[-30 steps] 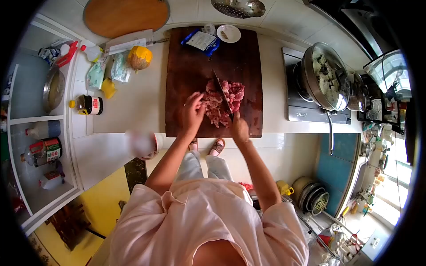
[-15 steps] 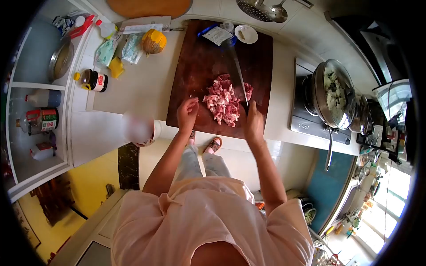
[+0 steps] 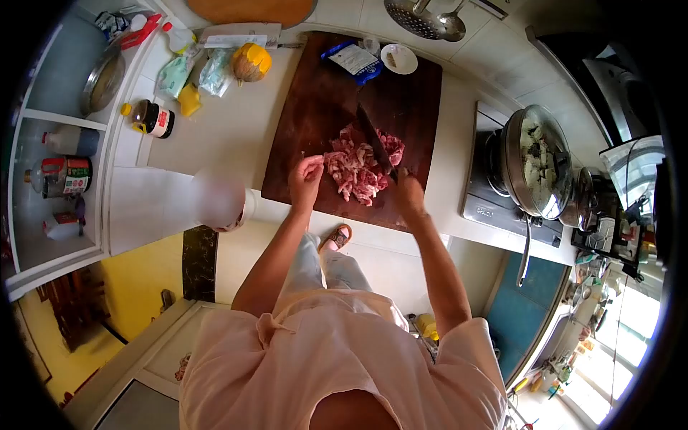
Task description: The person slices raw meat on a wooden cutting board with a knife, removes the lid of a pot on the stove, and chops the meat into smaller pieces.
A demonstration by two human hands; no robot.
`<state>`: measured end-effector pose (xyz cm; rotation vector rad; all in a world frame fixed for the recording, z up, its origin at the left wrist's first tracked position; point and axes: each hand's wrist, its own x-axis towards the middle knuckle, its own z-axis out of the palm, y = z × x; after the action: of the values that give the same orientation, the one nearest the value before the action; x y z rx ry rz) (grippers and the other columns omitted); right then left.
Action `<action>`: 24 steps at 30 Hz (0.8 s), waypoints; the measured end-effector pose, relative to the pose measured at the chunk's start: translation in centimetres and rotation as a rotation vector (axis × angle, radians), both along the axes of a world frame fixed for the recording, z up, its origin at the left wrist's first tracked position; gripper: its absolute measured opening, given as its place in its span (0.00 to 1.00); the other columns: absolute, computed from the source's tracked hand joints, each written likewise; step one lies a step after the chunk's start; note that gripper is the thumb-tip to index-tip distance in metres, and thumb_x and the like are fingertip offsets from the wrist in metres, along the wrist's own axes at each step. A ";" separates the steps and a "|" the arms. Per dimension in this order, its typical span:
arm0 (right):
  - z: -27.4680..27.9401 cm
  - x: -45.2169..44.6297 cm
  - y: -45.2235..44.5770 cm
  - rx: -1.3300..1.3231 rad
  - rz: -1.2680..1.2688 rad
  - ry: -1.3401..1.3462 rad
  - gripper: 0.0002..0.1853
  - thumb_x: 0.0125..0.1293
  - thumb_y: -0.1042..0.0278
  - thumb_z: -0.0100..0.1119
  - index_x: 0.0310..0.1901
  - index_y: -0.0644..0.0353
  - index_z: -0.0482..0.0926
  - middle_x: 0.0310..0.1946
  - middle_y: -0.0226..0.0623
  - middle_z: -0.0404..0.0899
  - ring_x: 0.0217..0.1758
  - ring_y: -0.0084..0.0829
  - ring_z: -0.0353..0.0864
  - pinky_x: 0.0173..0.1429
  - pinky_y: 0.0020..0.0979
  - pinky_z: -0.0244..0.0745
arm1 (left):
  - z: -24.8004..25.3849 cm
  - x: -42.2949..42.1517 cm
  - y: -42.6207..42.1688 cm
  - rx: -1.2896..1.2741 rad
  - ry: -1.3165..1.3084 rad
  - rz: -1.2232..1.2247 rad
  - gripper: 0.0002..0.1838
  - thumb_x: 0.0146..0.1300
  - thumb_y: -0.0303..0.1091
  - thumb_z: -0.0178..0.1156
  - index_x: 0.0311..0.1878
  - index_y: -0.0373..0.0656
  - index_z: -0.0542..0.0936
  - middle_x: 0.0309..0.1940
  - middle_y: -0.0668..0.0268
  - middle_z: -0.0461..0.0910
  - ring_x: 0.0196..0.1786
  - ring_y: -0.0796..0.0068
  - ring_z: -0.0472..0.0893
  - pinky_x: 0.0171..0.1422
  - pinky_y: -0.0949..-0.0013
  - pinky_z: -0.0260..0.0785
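My right hand (image 3: 408, 193) is closed round the handle of a kitchen knife (image 3: 372, 136). Its dark blade slants up and left across a heap of raw meat pieces (image 3: 351, 172), between the main pile and a smaller clump (image 3: 391, 146) on the right. At the left edge of the pile is my left hand (image 3: 307, 178), its fingers curled and pressed together; whatever they may hold is too small to make out. Under the meat lies a dark wooden cutting board (image 3: 304, 115).
A blue-and-white packet (image 3: 352, 60) and a small white dish (image 3: 398, 59) sit at the board's far end. To the right, a lidded pan (image 3: 537, 161) stands on the stove (image 3: 479, 201). A partly peeled pumpkin (image 3: 251, 64) and a dark sauce bottle (image 3: 153, 119) are on the left counter.
The knife has swung left, its blade now lower over the meat and turned to show its dark side. The right-hand clump has shifted closer to the pile. My left hand stays beside the meat.
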<state>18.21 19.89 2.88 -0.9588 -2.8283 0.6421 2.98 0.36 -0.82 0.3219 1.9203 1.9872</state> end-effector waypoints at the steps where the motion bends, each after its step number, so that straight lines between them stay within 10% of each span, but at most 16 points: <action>1: 2.8 0.2 0.0 -0.004 0.038 0.000 0.16 0.64 0.60 0.57 0.42 0.66 0.69 0.25 0.58 0.78 0.30 0.59 0.79 0.33 0.52 0.74 | 0.1 0.5 -0.5 -0.035 0.011 -0.006 0.11 0.62 0.23 0.60 0.49 0.36 0.79 0.43 0.64 0.82 0.46 0.78 0.80 0.53 0.75 0.73; 5: 3.8 0.9 -1.8 -0.018 -0.152 0.298 0.17 0.65 0.60 0.55 0.42 0.68 0.70 0.25 0.57 0.79 0.31 0.58 0.79 0.34 0.51 0.74 | 0.1 0.7 -0.7 -0.125 0.107 -0.064 0.11 0.62 0.22 0.60 0.48 0.36 0.79 0.42 0.64 0.82 0.45 0.80 0.80 0.50 0.76 0.73; 9: -0.7 0.7 0.5 -0.032 -0.063 -0.080 0.16 0.62 0.64 0.60 0.42 0.68 0.70 0.22 0.57 0.77 0.26 0.56 0.78 0.27 0.48 0.72 | 0.4 0.6 0.2 -0.190 0.188 -0.126 0.11 0.62 0.22 0.60 0.48 0.37 0.79 0.42 0.64 0.82 0.44 0.80 0.80 0.50 0.75 0.73; 13: 4.9 0.3 -1.7 0.008 -0.080 0.337 0.14 0.62 0.66 0.60 0.42 0.68 0.71 0.22 0.57 0.77 0.24 0.54 0.78 0.24 0.46 0.70 | -0.1 -0.5 -0.1 -0.188 0.205 -0.092 0.11 0.61 0.22 0.60 0.48 0.38 0.79 0.43 0.63 0.81 0.45 0.78 0.80 0.50 0.75 0.74; 17: -2.0 -0.4 -3.0 -0.057 -0.162 -0.154 0.16 0.62 0.61 0.61 0.43 0.65 0.72 0.28 0.57 0.79 0.32 0.57 0.80 0.32 0.49 0.72 | 0.1 -1.8 -0.5 -0.175 0.181 -0.070 0.11 0.62 0.22 0.60 0.48 0.38 0.79 0.43 0.64 0.81 0.45 0.77 0.80 0.50 0.75 0.74; 24: 3.0 -1.5 -4.9 -0.178 -0.187 0.416 0.16 0.63 0.65 0.61 0.45 0.67 0.69 0.22 0.56 0.76 0.26 0.56 0.78 0.25 0.46 0.71 | -0.5 -3.7 -0.4 -0.198 0.154 -0.042 0.12 0.61 0.22 0.60 0.48 0.38 0.79 0.42 0.64 0.81 0.43 0.78 0.80 0.50 0.75 0.74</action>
<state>16.73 14.97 5.84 -0.9669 -2.3208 0.9541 -0.72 -0.03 -1.34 0.4689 2.1661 1.7732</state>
